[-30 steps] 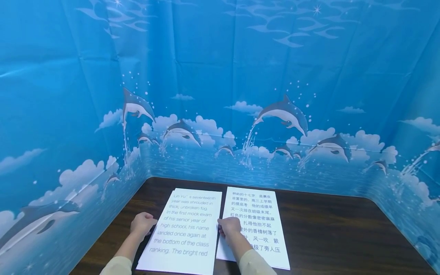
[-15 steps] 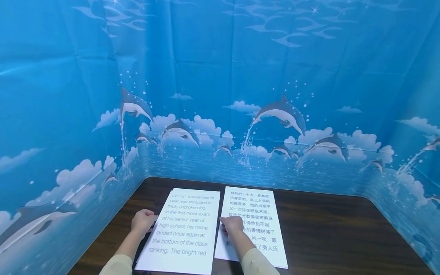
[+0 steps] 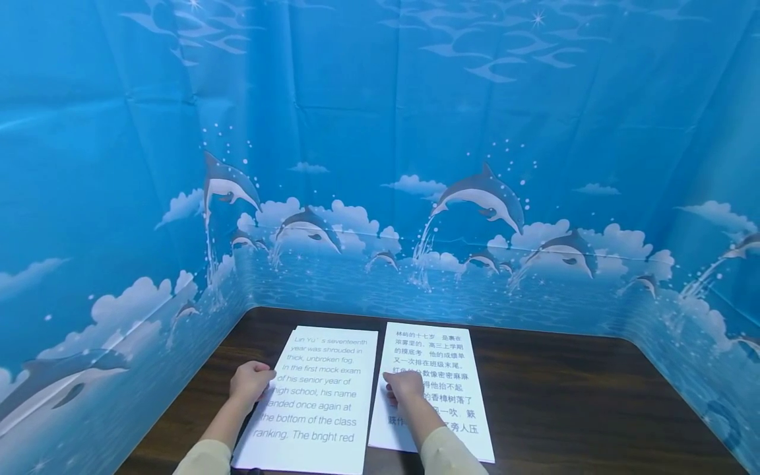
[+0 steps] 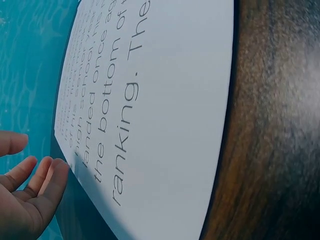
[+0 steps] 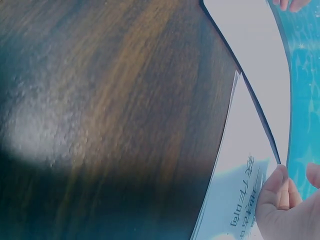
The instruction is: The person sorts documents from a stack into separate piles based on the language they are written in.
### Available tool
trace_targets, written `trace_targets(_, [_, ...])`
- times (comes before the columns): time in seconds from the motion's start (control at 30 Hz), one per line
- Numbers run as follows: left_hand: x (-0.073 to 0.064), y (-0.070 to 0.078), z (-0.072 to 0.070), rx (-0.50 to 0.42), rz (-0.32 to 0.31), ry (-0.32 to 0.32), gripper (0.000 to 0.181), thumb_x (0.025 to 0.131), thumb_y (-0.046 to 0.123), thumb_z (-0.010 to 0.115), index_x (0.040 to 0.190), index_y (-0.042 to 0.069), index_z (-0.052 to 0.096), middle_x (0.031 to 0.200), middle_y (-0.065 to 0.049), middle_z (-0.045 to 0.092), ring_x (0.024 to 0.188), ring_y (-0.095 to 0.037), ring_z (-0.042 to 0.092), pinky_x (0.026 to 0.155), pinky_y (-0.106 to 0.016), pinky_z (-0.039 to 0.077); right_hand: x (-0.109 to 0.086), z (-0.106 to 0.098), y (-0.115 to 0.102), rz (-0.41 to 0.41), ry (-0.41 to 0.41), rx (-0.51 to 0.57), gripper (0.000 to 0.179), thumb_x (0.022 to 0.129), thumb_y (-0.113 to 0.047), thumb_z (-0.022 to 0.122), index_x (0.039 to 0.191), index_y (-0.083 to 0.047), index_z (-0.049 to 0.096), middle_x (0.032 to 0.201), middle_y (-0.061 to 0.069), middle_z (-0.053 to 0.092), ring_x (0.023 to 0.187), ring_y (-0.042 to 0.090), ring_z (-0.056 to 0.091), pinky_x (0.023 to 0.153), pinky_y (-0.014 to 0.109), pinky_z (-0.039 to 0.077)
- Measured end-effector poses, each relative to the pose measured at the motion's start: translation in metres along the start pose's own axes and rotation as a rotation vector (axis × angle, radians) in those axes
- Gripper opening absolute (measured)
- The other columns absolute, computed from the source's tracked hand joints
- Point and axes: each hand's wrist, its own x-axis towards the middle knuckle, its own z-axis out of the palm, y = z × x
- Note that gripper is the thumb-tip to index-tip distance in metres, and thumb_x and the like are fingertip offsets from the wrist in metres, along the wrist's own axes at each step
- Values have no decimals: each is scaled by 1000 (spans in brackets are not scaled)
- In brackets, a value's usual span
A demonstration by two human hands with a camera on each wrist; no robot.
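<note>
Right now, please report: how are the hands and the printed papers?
Left hand at left edge of white English-printed paper stack. Right hand over white Chinese-printed paper stack, partly blocking view. Stacks side by side on dark brown wooden table.

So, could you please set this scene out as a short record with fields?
Papers: English-printed sheets on the left, Chinese-printed sheets on the right
Left hand: at the English-printed sheets' left edge; contact unclear
Right hand: over the Chinese-printed sheets, fingertips near their left edge; grip unclear
Surface: dark wood-grain table
Backdrop: blue dolphin-printed sheeting
</note>
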Motion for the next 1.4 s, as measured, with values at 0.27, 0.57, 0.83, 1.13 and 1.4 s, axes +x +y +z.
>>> trace_targets(0.27, [-9,19,-2,-47,-11,-47,28,81,18,56,99,-2,51,84,-16,52,68,-22,52,51,-28,46,0,-10,-5,11,14,-22,29,74,-15,63,88,9,55,67,11,58,56,20,56,50,26,45])
trace_targets(0.57, [-36,52,-13,-113,-14,-99,26,80,14,55,97,-4,50,79,-14,51,64,-20,51,42,-21,41,10,-26,0,13,32,-3,32,75,-16,62,92,10,55,68,10,58,57,19,55,51,25,45])
trace_targets(0.83, [-41,60,-11,-112,-12,-112,26,78,11,55,96,-6,50,80,-16,51,62,-22,51,47,-25,44,18,-41,4,52,43,3,36,76,-19,61,97,9,54,72,11,57,60,19,55,51,23,44])
trace_targets(1.13, [-27,41,13,-80,-5,-124,28,81,19,56,98,-3,49,82,-14,50,64,-20,52,50,-25,44,20,-55,7,52,92,24,32,76,-17,61,96,8,54,73,12,56,61,19,54,52,23,45])
trace_targets(1.4, [-55,70,6,-120,-39,-157,26,80,13,56,96,-6,48,79,-16,50,59,-20,52,46,-24,42,20,-66,8,68,102,57,31,75,-16,62,95,7,54,76,15,56,64,22,56,54,25,46])
